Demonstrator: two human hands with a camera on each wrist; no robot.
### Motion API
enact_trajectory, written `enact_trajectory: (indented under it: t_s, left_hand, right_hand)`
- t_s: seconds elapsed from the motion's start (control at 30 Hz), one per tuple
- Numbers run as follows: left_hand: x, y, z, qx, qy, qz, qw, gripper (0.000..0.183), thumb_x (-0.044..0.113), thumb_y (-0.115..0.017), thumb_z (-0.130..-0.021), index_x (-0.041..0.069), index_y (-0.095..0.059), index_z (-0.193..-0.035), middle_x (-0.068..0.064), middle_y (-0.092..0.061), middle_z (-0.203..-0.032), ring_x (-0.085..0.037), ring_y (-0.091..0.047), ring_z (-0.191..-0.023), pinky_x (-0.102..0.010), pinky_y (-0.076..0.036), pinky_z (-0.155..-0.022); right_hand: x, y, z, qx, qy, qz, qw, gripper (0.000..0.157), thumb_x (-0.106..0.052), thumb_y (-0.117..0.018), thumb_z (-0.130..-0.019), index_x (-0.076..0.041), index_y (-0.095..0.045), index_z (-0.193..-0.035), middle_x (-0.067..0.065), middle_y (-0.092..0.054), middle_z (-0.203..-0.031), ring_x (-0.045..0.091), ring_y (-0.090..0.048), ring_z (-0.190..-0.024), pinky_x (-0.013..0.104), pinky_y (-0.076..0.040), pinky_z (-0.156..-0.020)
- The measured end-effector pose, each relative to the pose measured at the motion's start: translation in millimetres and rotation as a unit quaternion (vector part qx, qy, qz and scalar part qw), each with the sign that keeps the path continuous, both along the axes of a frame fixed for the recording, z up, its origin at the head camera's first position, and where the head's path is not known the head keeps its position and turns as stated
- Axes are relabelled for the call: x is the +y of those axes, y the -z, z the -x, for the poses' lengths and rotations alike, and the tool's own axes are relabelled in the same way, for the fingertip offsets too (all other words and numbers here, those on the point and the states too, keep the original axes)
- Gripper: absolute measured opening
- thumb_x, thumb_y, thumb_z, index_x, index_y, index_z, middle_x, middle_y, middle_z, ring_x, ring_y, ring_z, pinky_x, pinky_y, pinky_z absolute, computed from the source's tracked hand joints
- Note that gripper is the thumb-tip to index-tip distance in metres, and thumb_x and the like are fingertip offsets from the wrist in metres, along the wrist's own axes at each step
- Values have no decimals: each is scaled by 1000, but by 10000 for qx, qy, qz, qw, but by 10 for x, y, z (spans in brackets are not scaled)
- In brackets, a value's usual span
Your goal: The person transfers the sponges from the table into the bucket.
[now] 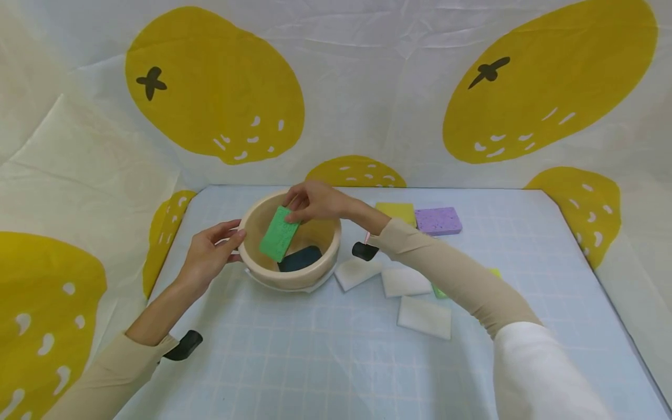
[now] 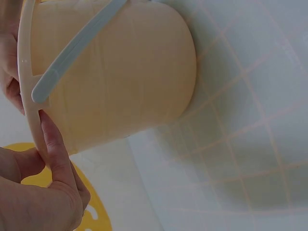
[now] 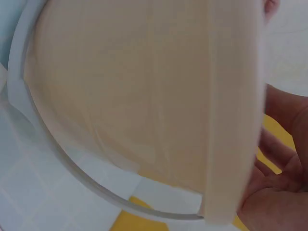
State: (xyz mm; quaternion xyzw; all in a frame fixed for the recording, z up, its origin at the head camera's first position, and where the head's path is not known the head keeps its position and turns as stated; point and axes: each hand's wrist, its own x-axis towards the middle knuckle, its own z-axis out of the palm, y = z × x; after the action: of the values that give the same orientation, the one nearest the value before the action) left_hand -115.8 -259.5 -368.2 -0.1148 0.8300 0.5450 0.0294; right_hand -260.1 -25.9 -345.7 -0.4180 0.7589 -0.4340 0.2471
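A cream bucket [image 1: 301, 284] with a pale handle [image 2: 79, 48] stands upright at the left back of the table. My left hand [image 1: 210, 251] pinches its rim from the left, thumb on one side and fingers on the other, as the left wrist view shows. Over the bucket's mouth, my right hand [image 1: 320, 201] pinches a green sponge [image 1: 279, 234] by its upper end, and the sponge hangs tilted inside the rim. Below it a dark blue sponge [image 1: 300, 259] lies in the bucket. In the right wrist view the bucket's wall hides the green sponge.
Several white sponges [image 1: 424, 317] lie right of the bucket. A yellow sponge [image 1: 395, 213] and a purple sponge [image 1: 438, 221] sit behind them, side by side. Under the right forearm, a green piece [image 1: 440, 291] is partly hidden. Patterned cloth walls [image 1: 367, 116] border the table.
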Motion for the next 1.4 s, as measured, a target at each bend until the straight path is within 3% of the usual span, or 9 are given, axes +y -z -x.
enact_trajectory:
  t_s: [0.43, 0.63, 0.83, 0.97, 1.1, 1.2, 1.4]
  left_hand:
    - [14, 28, 20, -156, -133, 188, 9996, 56, 41, -58, -92, 13, -47, -140, -13, -53, -126, -11, -64, -89, -22, -55, -73]
    - [10, 23, 19, -136, -113, 173, 9997, 56, 41, -58, -92, 13, -47, -140, -13, -53, -125, -10, -64, -88, -23, -55, -73]
    - [15, 11, 19, -172, -121, 178, 9996, 56, 40, -58, -93, 13, -47, -140, -13, -53, -126, -10, -64, -88, -22, -55, -73]
    - [20, 11, 25, -134, -109, 131, 9998, 55, 39, -58, -93, 12, -47, -140, -13, -53, -125, -11, -64, -89, -23, -56, -73]
    - [31, 7, 22, -143, -121, 184, 9997, 56, 40, -58, -92, 13, -47, -140, -12, -53, -126, -12, -64, -90, -23, -55, -74]
    - [36, 7, 18, -152, -116, 218, 9996, 56, 41, -58, -92, 13, -47, -140, -13, -53, -126, -13, -64, -91, -22, -55, -74]
    - [28, 13, 16, -114, -116, 197, 9997, 56, 40, -58, -92, 13, -47, -140, -13, -54, -125, -10, -64, -88, -22, -55, -73]
  right_hand:
    - [-171, 173, -57, 169, -246, -697, 9971, 30, -7, -74, -82, 0, -61, -108, 12, -62, -104, 19, -62, -92, 24, -56, -70]
    - [-228, 211, -58, 524, -471, -1048, 9920, 28, -6, -74, -81, 4, -63, -104, 15, -64, -103, 20, -63, -92, 22, -55, -70]
    - [-266, 247, -73, -35, -593, -1720, 9833, 32, -6, -69, -86, 3, -57, -114, 19, -63, -108, 22, -64, -90, 29, -58, -69]
    - [-263, 228, -87, 30, -607, -2337, 9704, 36, -9, -64, -90, -1, -51, -122, 16, -57, -117, 20, -61, -87, 28, -57, -72]
    - [-268, 202, -122, 721, -698, -3235, 9409, 35, -15, -64, -91, -6, -54, -122, 9, -55, -112, 15, -55, -75, 21, -51, -63]
    - [-276, 206, -150, 897, -711, -3680, 9227, 34, -15, -65, -90, -7, -56, -121, 7, -53, -107, 13, -51, -70, 18, -46, -58]
    - [-291, 228, -172, 1093, -770, -3925, 9100, 29, -11, -64, -89, -5, -58, -116, 5, -53, -100, 13, -49, -72, 17, -42, -56]
